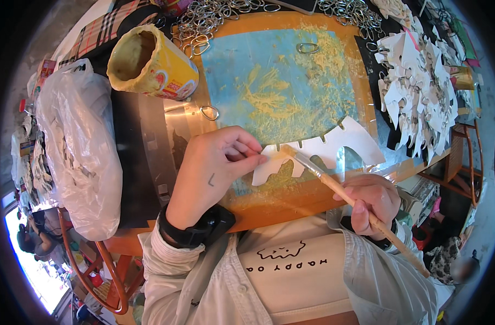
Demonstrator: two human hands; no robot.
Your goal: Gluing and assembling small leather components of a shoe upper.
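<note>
A white curved cut-out piece, with small slots along its upper edge and arched openings below, lies on a blue sheet smeared with yellowish glue. My left hand pinches the piece's left end between thumb and fingers. In my right hand is a wooden-handled brush, gripped around the handle. Its bristles touch the piece near the upper edge, just right of my left fingertips. One loose metal ring sits left of the sheet, and another ring lies on its far part.
A yellow can with a glue-crusted rim stands at far left. Beside it is a filled clear plastic bag. Metal rings are heaped along the far edge. White cut pieces pile up at right. Wooden chairs flank the table.
</note>
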